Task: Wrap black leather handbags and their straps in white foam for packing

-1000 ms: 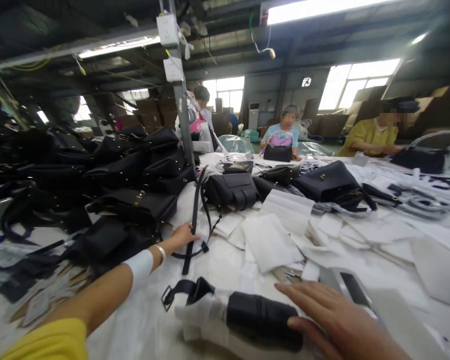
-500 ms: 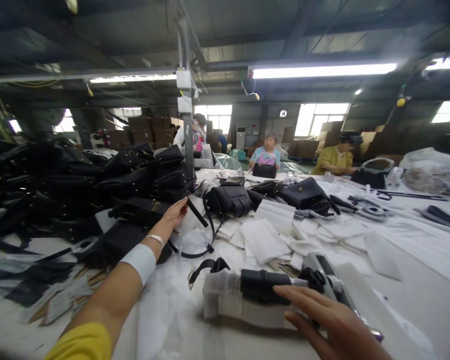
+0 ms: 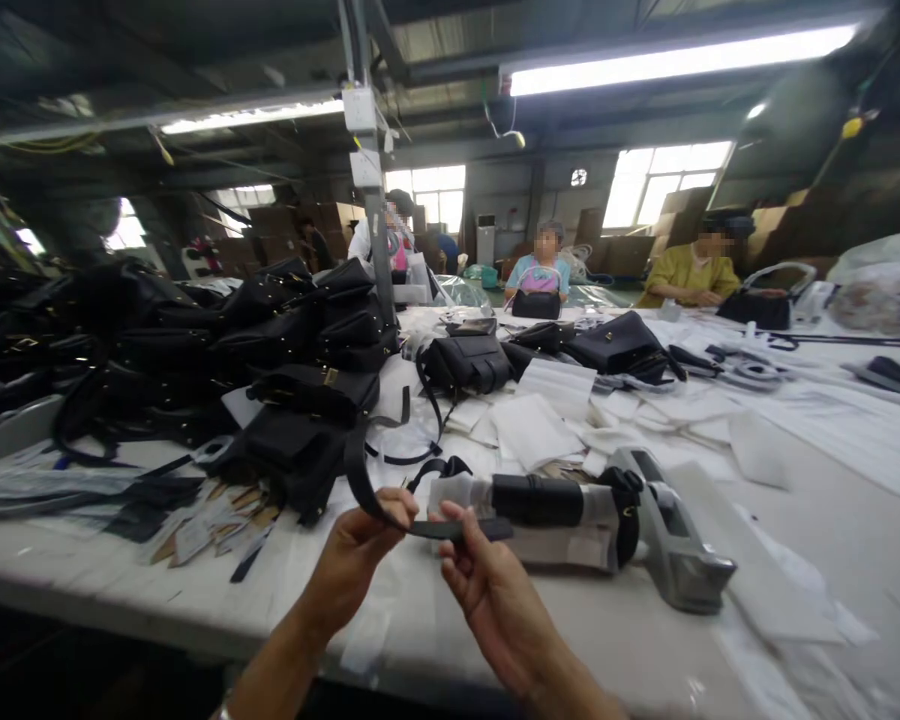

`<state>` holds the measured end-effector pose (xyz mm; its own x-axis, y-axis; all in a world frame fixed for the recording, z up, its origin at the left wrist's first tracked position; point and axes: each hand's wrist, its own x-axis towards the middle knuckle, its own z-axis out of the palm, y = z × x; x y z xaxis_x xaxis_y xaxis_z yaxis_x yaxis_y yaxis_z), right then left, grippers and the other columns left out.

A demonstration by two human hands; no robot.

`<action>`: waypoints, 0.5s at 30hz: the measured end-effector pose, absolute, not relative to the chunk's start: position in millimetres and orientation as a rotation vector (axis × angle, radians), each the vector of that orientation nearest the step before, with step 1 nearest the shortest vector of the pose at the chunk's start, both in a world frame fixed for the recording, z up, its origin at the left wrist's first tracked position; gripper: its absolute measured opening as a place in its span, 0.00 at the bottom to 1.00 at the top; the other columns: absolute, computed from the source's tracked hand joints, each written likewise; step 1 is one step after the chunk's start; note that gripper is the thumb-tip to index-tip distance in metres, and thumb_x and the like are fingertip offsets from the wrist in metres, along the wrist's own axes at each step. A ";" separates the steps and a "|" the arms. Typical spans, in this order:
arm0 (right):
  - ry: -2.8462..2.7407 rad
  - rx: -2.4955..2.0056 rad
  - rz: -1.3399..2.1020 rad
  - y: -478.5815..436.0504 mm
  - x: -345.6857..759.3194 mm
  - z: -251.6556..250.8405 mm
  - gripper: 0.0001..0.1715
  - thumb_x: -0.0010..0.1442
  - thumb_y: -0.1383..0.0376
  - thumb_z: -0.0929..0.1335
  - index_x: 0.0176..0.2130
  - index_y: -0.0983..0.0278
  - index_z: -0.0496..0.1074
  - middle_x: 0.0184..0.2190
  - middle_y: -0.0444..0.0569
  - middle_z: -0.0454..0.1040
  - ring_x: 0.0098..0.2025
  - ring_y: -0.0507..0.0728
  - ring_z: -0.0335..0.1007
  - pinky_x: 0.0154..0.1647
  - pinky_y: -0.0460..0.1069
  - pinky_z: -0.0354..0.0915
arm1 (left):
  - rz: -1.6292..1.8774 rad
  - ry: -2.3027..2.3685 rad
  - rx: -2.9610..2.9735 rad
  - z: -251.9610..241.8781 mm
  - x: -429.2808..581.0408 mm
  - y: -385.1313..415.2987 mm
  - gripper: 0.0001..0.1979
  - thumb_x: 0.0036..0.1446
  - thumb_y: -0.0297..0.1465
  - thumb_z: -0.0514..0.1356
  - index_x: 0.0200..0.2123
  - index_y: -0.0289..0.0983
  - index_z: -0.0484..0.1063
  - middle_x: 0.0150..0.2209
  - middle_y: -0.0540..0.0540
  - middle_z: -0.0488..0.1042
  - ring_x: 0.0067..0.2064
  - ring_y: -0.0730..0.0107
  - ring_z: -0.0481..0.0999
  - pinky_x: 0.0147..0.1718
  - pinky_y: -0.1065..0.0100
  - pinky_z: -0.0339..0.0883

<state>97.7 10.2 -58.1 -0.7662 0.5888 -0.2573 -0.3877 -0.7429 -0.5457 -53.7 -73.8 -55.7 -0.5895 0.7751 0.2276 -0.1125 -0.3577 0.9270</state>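
Note:
A long black strap [image 3: 358,470] arches up and to the left from between my hands above the table's front part. My left hand [image 3: 364,550] is closed on it, thumb and fingers pinching the band. Close to its flat end, my right hand [image 3: 487,590] pinches the same strap between thumb and fingertips. Just beyond my right hand lies a black bag part [image 3: 536,500] partly wrapped in white foam sheet. A grey tape dispenser [image 3: 682,545] stands to the right of it, touching or nearly touching.
Black handbags [image 3: 195,340] are heaped at the left. White foam sheets [image 3: 536,430] lie in the middle, with a black bag [image 3: 469,362] behind them. Paper tags [image 3: 202,530] are scattered front left. Across the table sit co-workers [image 3: 538,270] with bags; a post [image 3: 379,240] rises at the far edge.
My left hand has drawn the strap from beside the bag heap towards me. My right hand has left the wrapped bag part and taken the strap's end. The view has tilted down.

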 end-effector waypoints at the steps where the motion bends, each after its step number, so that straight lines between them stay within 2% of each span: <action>1: -0.637 -0.612 2.423 6.2 101.3 -65.4 0.27 0.49 0.55 0.79 0.45 0.67 0.77 0.43 0.53 0.79 0.31 0.48 0.76 0.34 0.41 0.74 | 1.950 1.329 0.890 -63.4 -43.6 -86.4 0.10 0.46 0.35 0.73 0.24 0.37 0.77 0.37 0.45 0.77 0.43 0.62 0.75 0.45 0.65 0.68; 4: -0.767 -0.665 2.302 -4.5 117.7 -87.8 0.25 0.49 0.57 0.80 0.44 0.67 0.77 0.43 0.53 0.79 0.31 0.51 0.77 0.34 0.44 0.75 | 1.897 1.391 0.676 -79.8 -22.4 -117.0 0.13 0.45 0.38 0.73 0.33 0.40 0.77 0.47 0.44 0.77 0.48 0.55 0.77 0.47 0.61 0.71; 7: -0.911 -0.682 2.164 -16.1 136.0 -104.5 0.25 0.53 0.55 0.77 0.46 0.66 0.77 0.45 0.56 0.79 0.33 0.54 0.78 0.37 0.48 0.75 | 1.889 1.351 0.382 -85.9 -9.3 -135.9 0.20 0.47 0.41 0.72 0.43 0.42 0.75 0.51 0.43 0.77 0.53 0.52 0.76 0.53 0.57 0.71; 11: -0.901 -0.681 2.164 -30.3 151.8 -115.0 0.24 0.56 0.54 0.76 0.47 0.66 0.76 0.46 0.57 0.78 0.35 0.55 0.78 0.39 0.49 0.74 | 1.851 1.360 0.229 -84.2 1.0 -147.3 0.24 0.51 0.36 0.71 0.50 0.42 0.71 0.53 0.42 0.77 0.58 0.55 0.74 0.55 0.60 0.71; 15: -0.784 -0.650 2.245 -38.7 157.2 -119.2 0.21 0.58 0.56 0.75 0.47 0.66 0.76 0.48 0.56 0.78 0.37 0.54 0.78 0.38 0.47 0.73 | 1.802 1.366 0.325 -80.5 5.9 -153.4 0.27 0.54 0.35 0.68 0.56 0.44 0.67 0.59 0.42 0.72 0.61 0.55 0.69 0.55 0.63 0.70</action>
<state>157.2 -38.7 -119.2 -0.6561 0.7193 -0.2285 -0.4209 -0.6001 -0.6803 5.9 -153.4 -80.5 -0.6211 0.7372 -0.2661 -0.4553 -0.0631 0.8881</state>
